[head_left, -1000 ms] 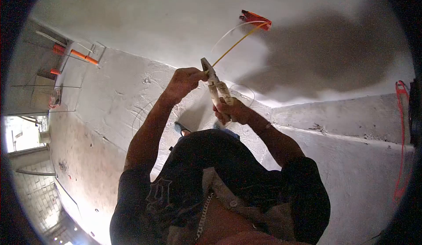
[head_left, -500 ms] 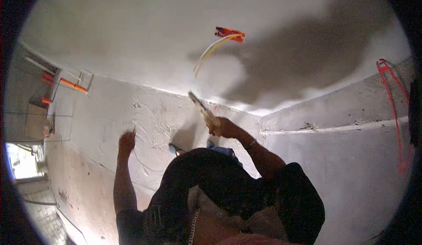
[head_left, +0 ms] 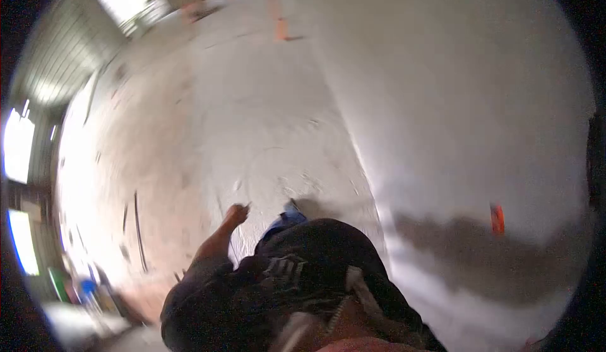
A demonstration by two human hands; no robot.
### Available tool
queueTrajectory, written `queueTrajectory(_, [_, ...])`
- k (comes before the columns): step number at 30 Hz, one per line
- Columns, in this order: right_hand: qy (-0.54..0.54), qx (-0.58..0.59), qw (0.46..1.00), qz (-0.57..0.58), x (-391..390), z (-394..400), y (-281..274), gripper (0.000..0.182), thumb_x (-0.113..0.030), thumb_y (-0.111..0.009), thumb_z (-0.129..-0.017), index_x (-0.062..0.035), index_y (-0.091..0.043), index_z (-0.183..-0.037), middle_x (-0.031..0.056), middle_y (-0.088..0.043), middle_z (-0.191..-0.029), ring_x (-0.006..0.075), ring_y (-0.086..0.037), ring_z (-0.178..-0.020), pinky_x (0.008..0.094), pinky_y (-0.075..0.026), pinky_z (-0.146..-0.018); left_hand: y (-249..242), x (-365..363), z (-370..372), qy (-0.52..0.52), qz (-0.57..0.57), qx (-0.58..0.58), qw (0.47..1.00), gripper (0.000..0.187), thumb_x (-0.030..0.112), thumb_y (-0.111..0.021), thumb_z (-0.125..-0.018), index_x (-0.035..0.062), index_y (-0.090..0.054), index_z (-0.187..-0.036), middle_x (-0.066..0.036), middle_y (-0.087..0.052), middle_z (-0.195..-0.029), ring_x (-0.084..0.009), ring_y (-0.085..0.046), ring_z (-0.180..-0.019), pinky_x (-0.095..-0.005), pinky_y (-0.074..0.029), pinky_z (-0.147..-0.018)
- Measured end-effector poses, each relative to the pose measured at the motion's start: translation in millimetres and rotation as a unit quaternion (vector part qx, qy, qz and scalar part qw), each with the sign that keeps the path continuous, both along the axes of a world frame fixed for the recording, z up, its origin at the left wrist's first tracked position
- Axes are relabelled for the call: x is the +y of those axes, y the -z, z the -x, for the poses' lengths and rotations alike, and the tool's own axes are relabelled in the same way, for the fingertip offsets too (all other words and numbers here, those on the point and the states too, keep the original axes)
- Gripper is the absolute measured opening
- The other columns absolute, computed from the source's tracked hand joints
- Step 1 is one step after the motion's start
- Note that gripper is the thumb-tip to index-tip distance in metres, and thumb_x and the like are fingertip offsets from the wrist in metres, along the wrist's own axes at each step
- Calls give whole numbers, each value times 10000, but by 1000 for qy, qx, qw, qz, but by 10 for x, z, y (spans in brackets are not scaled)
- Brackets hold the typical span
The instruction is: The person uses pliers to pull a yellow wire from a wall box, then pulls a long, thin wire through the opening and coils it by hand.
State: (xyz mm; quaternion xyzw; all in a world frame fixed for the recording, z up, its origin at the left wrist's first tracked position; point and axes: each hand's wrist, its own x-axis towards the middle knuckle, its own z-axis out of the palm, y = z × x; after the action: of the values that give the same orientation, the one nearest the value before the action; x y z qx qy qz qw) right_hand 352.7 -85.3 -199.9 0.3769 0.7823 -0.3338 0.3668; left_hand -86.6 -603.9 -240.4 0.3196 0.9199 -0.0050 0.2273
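My left hand (head_left: 237,214) hangs in front of me, low over the pale, smeared floor (head_left: 271,156). Its fingers are closed, and a small thin tip seems to stick out at the front; blur keeps me from telling what it is. Beside the hand, my blue-clad leg (head_left: 284,221) and part of a shoe show below my dark shirt (head_left: 315,257). My right hand is out of view, and so is the long, narrow tool it held.
On the right rises a pale wall (head_left: 442,99) with an orange-red wall box (head_left: 498,219) and a broad shadow. Orange pieces (head_left: 281,29) stand at the far end. Dark strips (head_left: 139,232) lie on the left floor, near cluttered items (head_left: 88,289) and bright windows (head_left: 22,144).
My view has swung left along the wall. The right hand with its tool and the wires hanging from the wall box have left view. My left hand stays closed.
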Motion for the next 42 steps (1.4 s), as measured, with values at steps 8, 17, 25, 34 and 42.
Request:
queueTrajectory(8, [-179,38,983,-23,554,2699,-460,429,-451,-514,-756,-38,-590,-670,130,-613,-660,233,-595,-560,360,-480,-537,-1135,45,1101,-279,-212,28,936,296,311,-499,-843,48,-617,-773,-141,-617,-724,-281,-611,-702,-379,-492,-591])
queueTrajectory(17, [-146,172,966,123,-488,5853,-1356,287,-268,-517,-777,16,-552,-756,146,-583,-651,213,-574,-520,327,-466,-471,-1704,-419,131,-548,-487,-469,492,382,441,-580,-805,97,-639,-960,-47,-611,-791,-138,-534,-647,-277,-435,-530])
queueTrajectory(25, [-464,153,848,206,-1124,7682,-769,259,-199,-545,-794,59,-565,-808,94,-579,-603,222,-587,-536,350,-480,-505,-1724,25,311,-663,-531,-385,361,427,466,-590,-788,51,-628,-881,-29,-544,-690,-88,-401,-512,-219,-288,-419])
queueTrajectory(34, [-611,61,787,66,-688,9338,53,324,-255,-603,-756,69,-590,-768,113,-602,-642,215,-590,-547,355,-466,-517,-1913,490,1494,-805,-378,-225,399,349,446,-640,-747,100,-667,-720,9,-491,-541,-94,-369,-426,-262,-285,-385])
queueTrajectory(42, [-600,19,798,41,-1160,10438,125,336,-269,-616,-744,66,-595,-768,117,-606,-647,213,-590,-548,357,-463,-518,-1767,300,1660,-869,-352,-104,332,147,208,-586,-811,113,-698,-803,-37,-642,-675,-95,-516,-518,-262,-393,-458])
